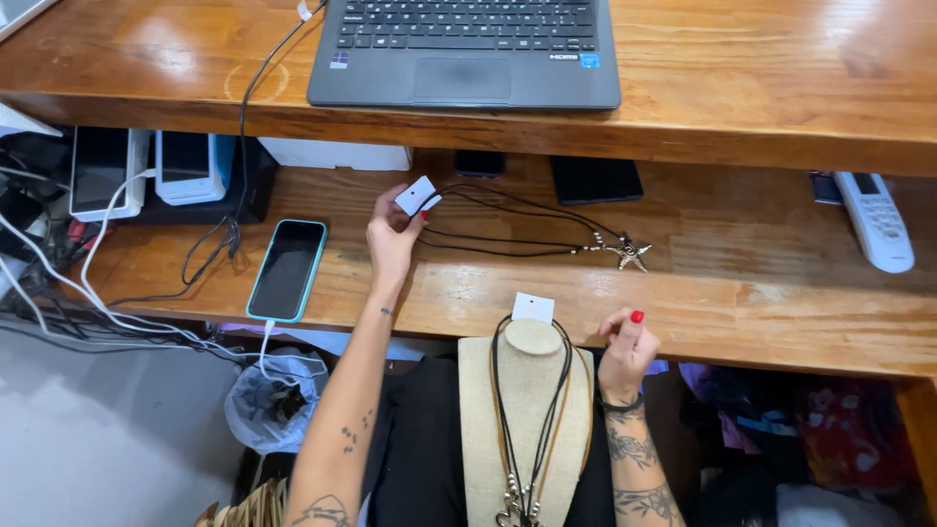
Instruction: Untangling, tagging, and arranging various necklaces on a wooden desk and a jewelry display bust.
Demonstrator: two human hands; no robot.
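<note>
My left hand reaches onto the lower wooden shelf and pinches a small white tag tied to a black cord necklace. The cord lies stretched to the right and ends in a metal starfish pendant. My right hand is curled beside a beige linen bust stand in my lap. The bust wears black and brown cord necklaces with a white tag at its neck. My right fingers sit close to those cords; contact is unclear.
A smartphone in a light blue case lies left of my hand, plugged into a white cable. A laptop sits on the upper desk. Dark phones, a white remote, boxes and tangled cables crowd the shelf.
</note>
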